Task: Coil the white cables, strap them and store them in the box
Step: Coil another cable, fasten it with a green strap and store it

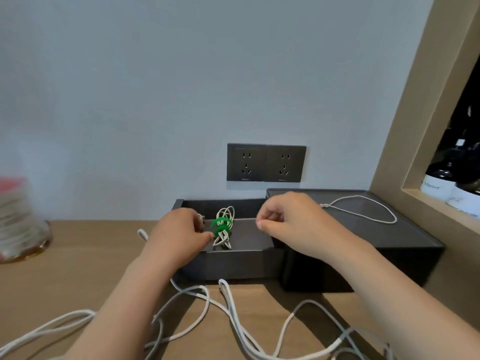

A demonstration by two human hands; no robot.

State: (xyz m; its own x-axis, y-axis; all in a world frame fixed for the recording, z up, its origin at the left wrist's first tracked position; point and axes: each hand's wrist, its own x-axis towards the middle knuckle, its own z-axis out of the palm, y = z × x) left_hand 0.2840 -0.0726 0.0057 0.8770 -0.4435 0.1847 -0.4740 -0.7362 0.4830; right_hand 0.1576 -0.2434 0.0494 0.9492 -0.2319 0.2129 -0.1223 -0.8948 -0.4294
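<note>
Loose white cables [233, 307] sprawl over the wooden tabletop [78, 268] nearest the person. Beyond them, the left hand [179, 229] curls against a coiled white cable bundle [225, 239] wrapped in a green strap [220, 226]; whether it grips is unclear. The bundle lies inside the open dark grey box [233, 266]. The right hand [288, 219] hovers with its fingers curled, holding nothing. Behind it, a thin white cord [363, 203] lies on the dark lid [363, 255].

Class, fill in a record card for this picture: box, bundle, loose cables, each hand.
box: dark, open, on the wooden table
bundle: coiled white cable with green strap, inside the box
lid: right of the box, one loose cable on it
table cables: several white, uncoiled, before the box
left hand: at the bundle, thumb by the strap; grip unclear
right hand: above the box, fingers curled, nothing seen held
</note>
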